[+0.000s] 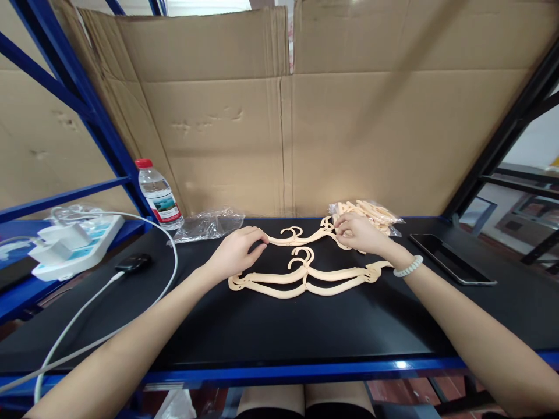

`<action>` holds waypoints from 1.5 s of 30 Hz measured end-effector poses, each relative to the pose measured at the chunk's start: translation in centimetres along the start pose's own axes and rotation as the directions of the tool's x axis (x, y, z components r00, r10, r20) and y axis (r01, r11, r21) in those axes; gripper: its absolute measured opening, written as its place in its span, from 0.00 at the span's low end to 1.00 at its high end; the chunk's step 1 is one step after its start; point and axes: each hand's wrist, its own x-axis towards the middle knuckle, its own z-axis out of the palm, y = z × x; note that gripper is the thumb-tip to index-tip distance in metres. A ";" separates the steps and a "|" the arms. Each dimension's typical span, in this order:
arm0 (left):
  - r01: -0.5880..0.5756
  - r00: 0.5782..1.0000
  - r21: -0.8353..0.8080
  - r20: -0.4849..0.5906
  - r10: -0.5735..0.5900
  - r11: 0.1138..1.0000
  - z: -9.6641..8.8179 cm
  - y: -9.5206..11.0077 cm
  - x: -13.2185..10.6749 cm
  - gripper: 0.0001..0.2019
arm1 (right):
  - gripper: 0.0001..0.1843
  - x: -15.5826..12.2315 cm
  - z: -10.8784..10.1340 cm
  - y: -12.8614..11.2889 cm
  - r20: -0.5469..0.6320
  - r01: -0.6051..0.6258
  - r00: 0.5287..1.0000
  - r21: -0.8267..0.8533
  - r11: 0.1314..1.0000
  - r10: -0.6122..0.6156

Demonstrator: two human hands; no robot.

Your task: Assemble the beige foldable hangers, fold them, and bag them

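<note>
While the black table (262, 331) carries everything, we pinch one cream hanger (301, 237) near its far edge, our left hand (238, 251) closed on its left tip and our right hand (358, 233) closed on its right tip. Just nearer lies a stack of hangers (305, 280); we judge its hooks could snag ours if dragged low. The bag of hangers (375, 212) by our right hand could get knocked open.

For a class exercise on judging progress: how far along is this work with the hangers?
Done: two cream hangers lie paired on the black table. In hand: the left hand and right hand hold a third hanger by its ends. Left: more hangers sit in the clear bag behind the right hand.
</note>
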 end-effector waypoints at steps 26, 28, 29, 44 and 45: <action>0.270 0.881 -0.852 0.031 -0.471 0.449 1.4 4.9 0.1 0.13 | 0.11 4.6 -0.3 -10.2 -0.041 0.050 0.999 0.535 0.843 -0.033; 0.268 0.865 -0.854 0.009 -0.502 0.446 1.4 4.4 0.2 0.12 | 0.11 5.2 -0.7 -8.3 -0.042 0.043 0.999 0.364 0.930 -0.030; 0.269 0.858 -0.854 0.003 -0.513 0.445 1.3 4.2 0.2 0.12 | 0.10 5.4 -0.9 -7.3 -0.023 0.031 0.999 0.310 0.950 -0.025; 0.323 0.791 -0.866 0.027 -0.611 0.381 1.9 2.0 0.1 0.13 | 0.05 4.4 3.4 -1.4 0.220 0.222 0.957 -0.137 0.965 -0.189; 0.318 0.785 -0.870 0.018 -0.619 0.378 1.9 2.0 0.1 0.14 | 0.06 4.5 3.5 -1.5 0.220 0.234 0.955 -0.148 0.961 -0.199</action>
